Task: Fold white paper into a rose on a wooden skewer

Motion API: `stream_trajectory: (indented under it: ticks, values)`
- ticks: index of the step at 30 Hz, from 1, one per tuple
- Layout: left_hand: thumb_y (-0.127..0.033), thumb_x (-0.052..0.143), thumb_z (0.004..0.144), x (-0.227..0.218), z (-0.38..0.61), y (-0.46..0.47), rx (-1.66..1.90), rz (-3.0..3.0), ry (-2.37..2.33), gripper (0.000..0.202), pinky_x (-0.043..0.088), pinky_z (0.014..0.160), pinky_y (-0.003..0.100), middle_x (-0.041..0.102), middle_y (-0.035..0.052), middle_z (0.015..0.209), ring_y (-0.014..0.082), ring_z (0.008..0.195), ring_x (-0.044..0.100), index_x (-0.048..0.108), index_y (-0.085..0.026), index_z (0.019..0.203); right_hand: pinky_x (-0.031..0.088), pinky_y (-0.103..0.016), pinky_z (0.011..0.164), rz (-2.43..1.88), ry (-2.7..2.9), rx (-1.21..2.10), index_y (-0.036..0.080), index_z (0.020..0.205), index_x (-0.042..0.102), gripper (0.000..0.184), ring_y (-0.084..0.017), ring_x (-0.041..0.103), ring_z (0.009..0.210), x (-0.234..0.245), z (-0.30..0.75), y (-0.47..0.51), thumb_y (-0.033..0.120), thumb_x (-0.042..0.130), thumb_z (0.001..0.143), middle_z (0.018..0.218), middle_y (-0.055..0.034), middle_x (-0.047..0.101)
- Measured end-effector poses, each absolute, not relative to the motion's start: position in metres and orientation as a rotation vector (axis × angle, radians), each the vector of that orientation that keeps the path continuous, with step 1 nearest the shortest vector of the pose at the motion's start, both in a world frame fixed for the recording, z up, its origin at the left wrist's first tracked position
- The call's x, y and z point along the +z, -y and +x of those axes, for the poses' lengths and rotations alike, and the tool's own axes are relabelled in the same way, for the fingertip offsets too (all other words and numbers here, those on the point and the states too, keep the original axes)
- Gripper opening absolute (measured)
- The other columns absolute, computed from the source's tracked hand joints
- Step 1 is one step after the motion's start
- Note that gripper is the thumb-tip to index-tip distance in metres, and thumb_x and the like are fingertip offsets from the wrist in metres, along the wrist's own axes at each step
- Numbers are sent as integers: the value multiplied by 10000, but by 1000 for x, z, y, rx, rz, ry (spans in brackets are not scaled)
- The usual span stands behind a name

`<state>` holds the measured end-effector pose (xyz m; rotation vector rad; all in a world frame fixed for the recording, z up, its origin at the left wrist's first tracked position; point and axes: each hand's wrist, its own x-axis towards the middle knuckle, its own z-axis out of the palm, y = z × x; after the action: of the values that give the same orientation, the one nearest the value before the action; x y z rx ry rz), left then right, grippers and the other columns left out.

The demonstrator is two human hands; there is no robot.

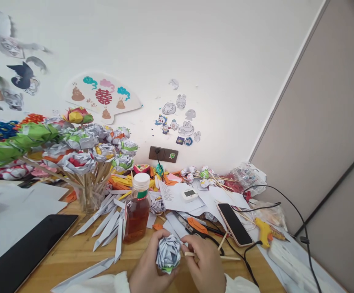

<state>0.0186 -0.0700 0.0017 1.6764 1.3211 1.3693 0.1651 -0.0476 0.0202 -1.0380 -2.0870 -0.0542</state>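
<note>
My left hand [148, 262] is wrapped round a folded paper flower [168, 253] made of grey printed paper with a green patch, low in the middle of the head view. Just right of the flower, my right hand [206, 262] pinches a thin wooden stick [190, 254] that points at the flower's side. Both hands rest over the wooden desk [73, 254]. A bottle of amber liquid [137, 211] with a white cap stands just behind my left hand.
A bunch of paper flowers on sticks [82, 150] stands in a holder at left. Folded paper strips [108, 226], a black tablet [20, 252], scissors [192, 226], a phone [234, 224], a yellow glue gun [264, 232] and black cables [286, 203] crowd the desk.
</note>
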Motion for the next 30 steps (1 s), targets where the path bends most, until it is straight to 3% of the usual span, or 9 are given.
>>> stream_trajectory:
  ticks: [6,10,19,30]
  values:
    - [40,532,503,-7,20,70,1355,1758,-1278,739,381,908,314,492,63,1174,228,1104,444,332,-239,1157,355,-214,472,-1037,2046,-76,205,727,558,211,-131,543,514,20,165,45,219,359,794,576,12,580]
    - [35,538,526,-5,20,70,1315,1814,-1184,642,392,899,304,539,47,1108,218,1046,488,406,-239,1092,365,-208,487,-1023,2035,-64,204,735,560,224,-126,548,533,23,167,45,227,353,816,589,10,585]
    - [37,486,516,-2,16,66,1221,2041,-1052,607,438,815,242,550,22,999,186,945,535,416,-235,1054,347,-229,493,-959,2079,-164,209,776,564,260,-136,543,547,23,167,46,308,338,858,605,8,593]
    - [58,462,526,-4,15,67,1226,2085,-1011,590,439,790,253,547,25,964,182,904,543,406,-229,1039,293,-245,484,-891,2094,-341,194,713,570,378,-140,503,524,20,166,49,301,257,895,556,-12,554]
